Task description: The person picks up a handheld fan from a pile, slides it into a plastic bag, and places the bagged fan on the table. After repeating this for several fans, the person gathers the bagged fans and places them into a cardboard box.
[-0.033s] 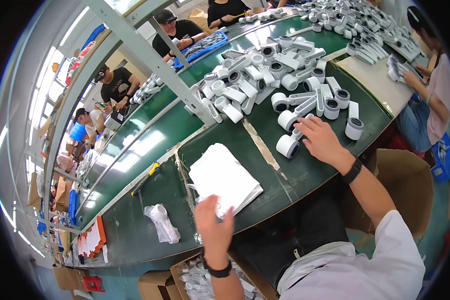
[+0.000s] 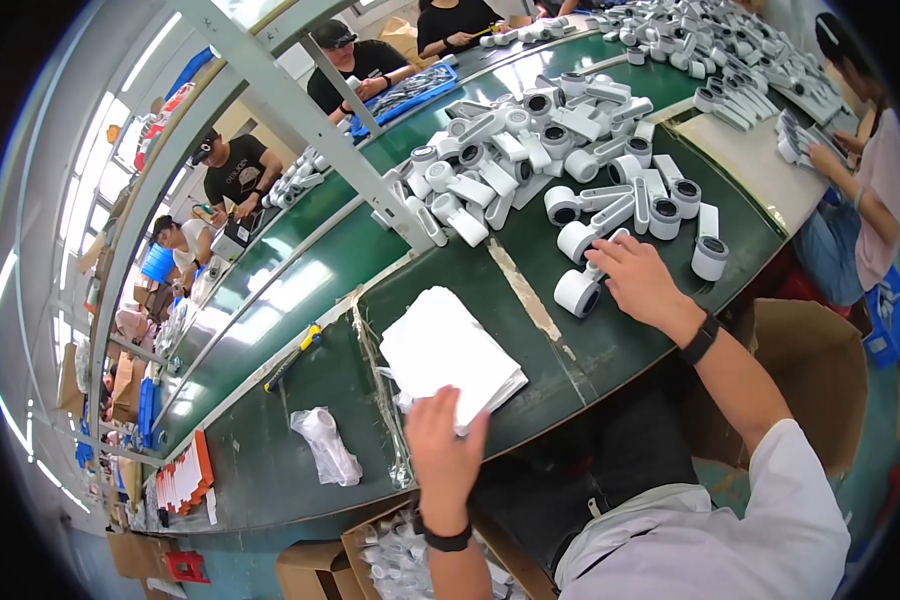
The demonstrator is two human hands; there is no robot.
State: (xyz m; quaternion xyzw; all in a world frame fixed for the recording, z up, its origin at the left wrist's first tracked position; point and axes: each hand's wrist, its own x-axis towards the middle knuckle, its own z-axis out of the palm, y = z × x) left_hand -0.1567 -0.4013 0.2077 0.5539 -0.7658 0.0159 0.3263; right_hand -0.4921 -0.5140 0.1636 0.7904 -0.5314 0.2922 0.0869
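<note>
White device (image 2: 576,293) seems being grasped: your right hand (image 2: 634,275) at it, grip unclear, likely needs a secure pinch; your left hand (image 2: 446,442), fingers spread, overlaps the white stack (image 2: 445,345).

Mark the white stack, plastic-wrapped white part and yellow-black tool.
White stack (image 2: 448,345), head view: middle of its top face.
Plastic-wrapped white part (image 2: 327,447), head view: middle of its wrapping.
Yellow-black tool (image 2: 295,357), head view: middle of its body.

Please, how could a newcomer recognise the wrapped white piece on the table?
On the green table, find the white stack by the left hand. Left of it lies the wrapped piece, alone in clear plastic; the piled pieces are bare.
</note>
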